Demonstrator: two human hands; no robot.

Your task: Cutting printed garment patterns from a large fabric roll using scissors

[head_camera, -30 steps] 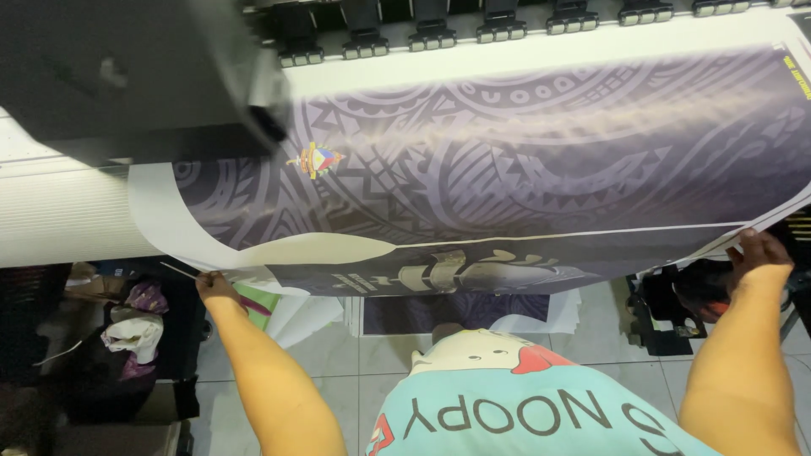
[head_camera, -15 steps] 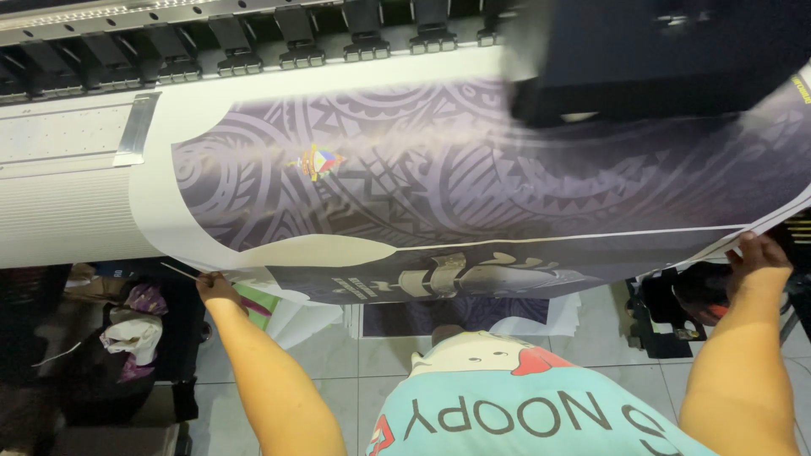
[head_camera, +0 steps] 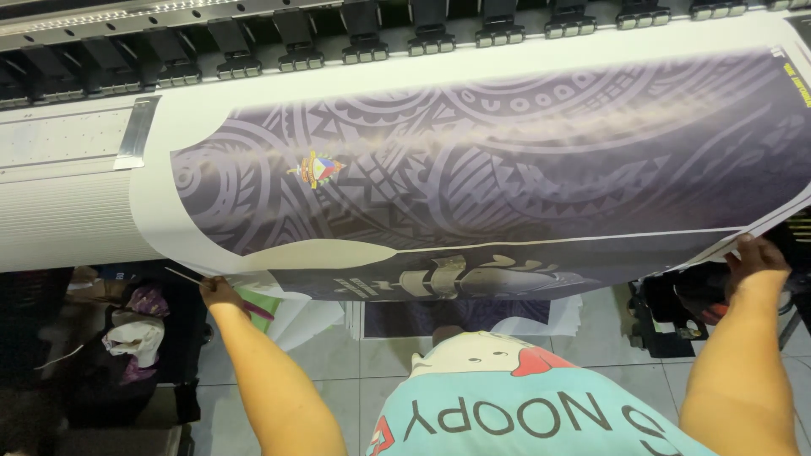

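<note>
head view: my left hand (head_camera: pixel 221 293) at 8 o'clock pinches the lower left corner of the print (head_camera: pixel 473 169), closed on its edge. my right hand (head_camera: pixel 756 257) at 4 o'clock grips the lower right edge, fingers curled under the sheet. the print, purple with swirls and a small crest (head_camera: pixel 315 169), hangs off the printer (head_camera: pixel 68 219) from 12 o'clock toward me. i judge i'm steadying the sheet as it feeds out; next it needs even pull from both hands, kept level so it doesn't skew. my fingertips are hidden under the paper, the print's right end is cut off, and the clutter (head_camera: pixel 127 338) at 8 o'clock is too dim to make out.
</note>
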